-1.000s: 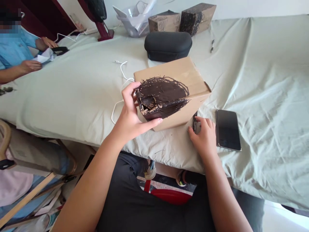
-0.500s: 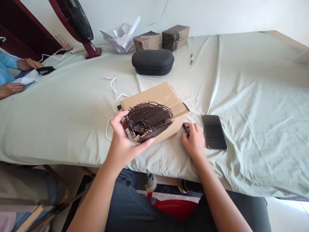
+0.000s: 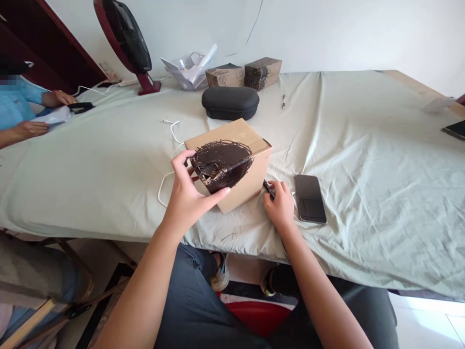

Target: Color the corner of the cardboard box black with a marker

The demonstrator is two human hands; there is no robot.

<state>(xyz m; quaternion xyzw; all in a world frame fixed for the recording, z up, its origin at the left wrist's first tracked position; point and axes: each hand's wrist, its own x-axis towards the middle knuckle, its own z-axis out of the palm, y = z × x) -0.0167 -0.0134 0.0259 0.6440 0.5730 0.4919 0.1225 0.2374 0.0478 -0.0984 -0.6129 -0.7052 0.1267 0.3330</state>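
Observation:
A brown cardboard box [image 3: 241, 167] with a patch scribbled over in black marker sits tilted on the sheet-covered table [image 3: 363, 145]. My left hand [image 3: 187, 194] grips its near left corner, thumb on top and fingers under the edge, lifting that side. My right hand [image 3: 279, 206] rests on the sheet just right of the box, fingers curled round a small dark object [image 3: 269, 188], perhaps a marker or cutter. A black phone [image 3: 309, 198] lies face up right beside that hand.
Behind the box lie a black oval case [image 3: 230, 102], a white cable [image 3: 170, 145], two more scribbled boxes [image 3: 243, 74], a plastic bag [image 3: 189, 72] and a pen [image 3: 283, 101]. A fan [image 3: 127, 39] stands at the back left. Another person in blue [image 3: 22, 111] works at the far left.
The view has swung up and to the right. The box has turned and tipped a little in my left hand. My right hand stays beside it on the small dark object.

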